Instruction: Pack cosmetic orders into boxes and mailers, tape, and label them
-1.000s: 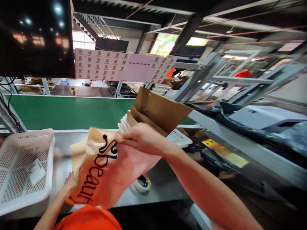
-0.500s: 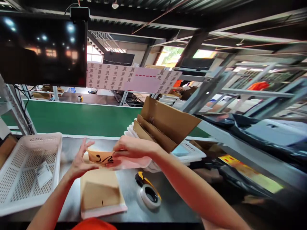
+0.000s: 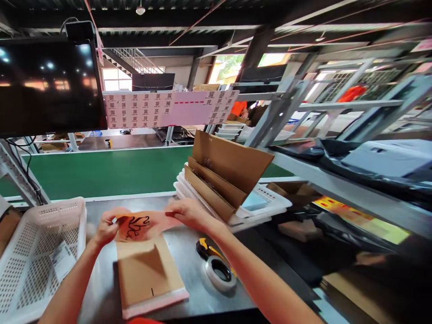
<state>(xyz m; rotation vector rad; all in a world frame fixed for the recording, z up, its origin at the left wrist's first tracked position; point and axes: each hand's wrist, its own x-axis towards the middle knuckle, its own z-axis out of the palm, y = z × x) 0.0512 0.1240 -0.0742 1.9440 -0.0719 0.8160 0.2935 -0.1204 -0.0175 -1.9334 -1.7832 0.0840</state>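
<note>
Between my two hands a thin orange-pink sheet with black curly markings [image 3: 140,225] is stretched out. Its left end is pinched in my left hand [image 3: 110,226], closed, with a small white bit at the fingertips. The right end is held by the closed fingers of my right hand [image 3: 189,212]. Under the sheet, a flat brown cardboard piece with a pinkish-white lower edge [image 3: 145,272] lies on the metal table [image 3: 182,294]. To its right sits a tape dispenser with a yellow and black handle and a roll of clear tape [image 3: 219,272].
A white perforated basket [image 3: 79,234] stands at the left with a label inside. Folded cardboard [image 3: 229,166] leans on stacked white trays [image 3: 270,209] behind my right hand. A green conveyor [image 3: 101,171] runs beyond. A black screen [image 3: 50,90] hangs upper left.
My left hand has gone from spread fingers to a pinch on the sheet. The sheet is now stretched wider, with more markings showing. The view has shifted slightly.
</note>
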